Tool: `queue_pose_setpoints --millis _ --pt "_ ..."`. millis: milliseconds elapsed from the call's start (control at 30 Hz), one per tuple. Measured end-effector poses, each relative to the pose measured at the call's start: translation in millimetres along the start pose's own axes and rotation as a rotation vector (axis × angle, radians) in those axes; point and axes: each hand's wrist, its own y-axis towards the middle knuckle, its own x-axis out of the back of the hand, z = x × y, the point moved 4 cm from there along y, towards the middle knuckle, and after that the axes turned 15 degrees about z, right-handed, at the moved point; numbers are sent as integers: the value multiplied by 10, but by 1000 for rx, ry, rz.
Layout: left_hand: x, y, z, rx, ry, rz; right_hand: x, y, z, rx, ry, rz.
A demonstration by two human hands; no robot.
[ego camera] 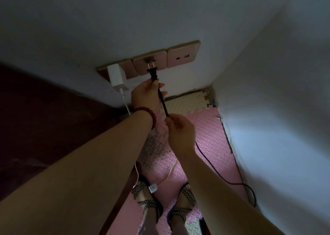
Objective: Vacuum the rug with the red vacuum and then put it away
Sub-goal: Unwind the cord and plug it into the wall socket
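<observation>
A black two-pin plug [153, 72] points at the middle socket plate [150, 61] on the wall, its pins just at the slots. My left hand [145, 95], with a red bead bracelet on the wrist, pinches the plug's rear end. Lower down, my right hand [180, 129] pinches the black cord [163, 102] that runs from the plug. The cord continues across the pink foam floor mat [210, 138] and loops at the right wall [250, 190]. The red vacuum itself is not in view, apart from a red sliver at the bottom edge [205, 229].
A white charger [117, 77] sits in the left socket, its white cable [136, 172] hanging to the floor. A third socket plate [182, 57] is on the right. A dark red surface [44, 127] fills the left. White walls meet in a corner. My sandalled feet [166, 204] stand on the mat.
</observation>
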Motion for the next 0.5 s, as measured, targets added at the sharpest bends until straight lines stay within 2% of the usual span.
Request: queue_pose_setpoints --millis 200,500 --pt "-88 -20 -14 29 -101 -128 44 -1 17 -3 -37 -32" --pt "-230 -21 -28 113 -246 -87 149 -15 73 -19 -6 -76"
